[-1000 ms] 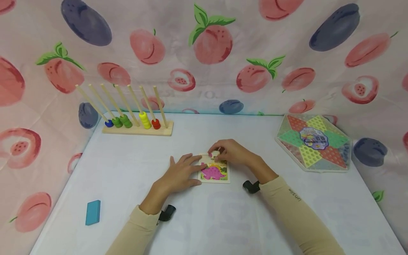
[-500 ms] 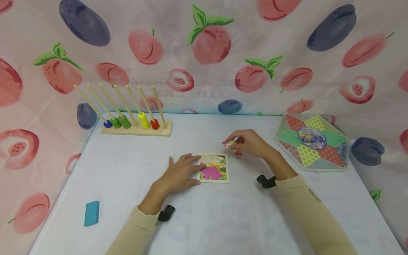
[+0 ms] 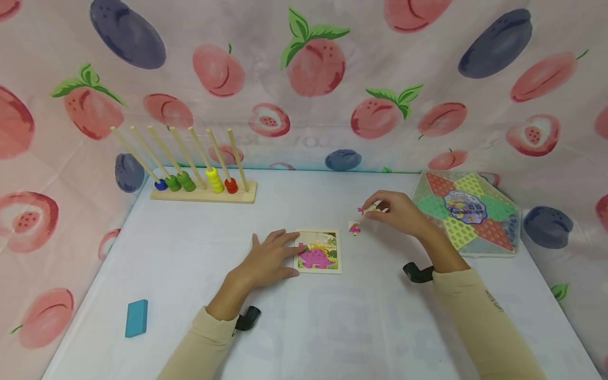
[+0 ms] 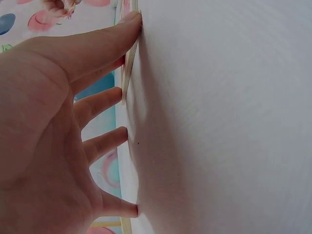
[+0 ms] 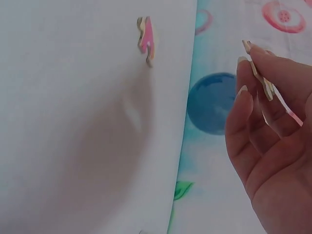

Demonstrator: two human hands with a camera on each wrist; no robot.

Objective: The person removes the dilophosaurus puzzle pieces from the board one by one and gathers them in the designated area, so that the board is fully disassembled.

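A small square jigsaw puzzle (image 3: 319, 258) with a pink dinosaur picture lies mid-table in a pale wooden frame; bare wood shows along its top. My left hand (image 3: 268, 259) rests with spread, straight fingers on its left side; in the left wrist view the thumb (image 4: 105, 46) touches the frame's edge (image 4: 128, 73). Up and to the right of the frame, my right hand (image 3: 396, 212) pinches a puzzle piece (image 5: 261, 78) between thumb and fingers, above the table. Another puzzle piece (image 3: 354, 228), pink and white, lies on the table just below that hand.
A wooden peg stand (image 3: 204, 196) with coloured beads is at the back left. At the back right lies a hexagonal board-game box (image 3: 467, 211), behind the right hand. A blue block (image 3: 136, 318) sits at the front left. A fruit-print cloth (image 3: 304, 137) hangs behind the table.
My right hand has lifted a puzzle piece away from the frame's top and carried it to the right. The loose piece on the table has come into view. My left hand stays put.
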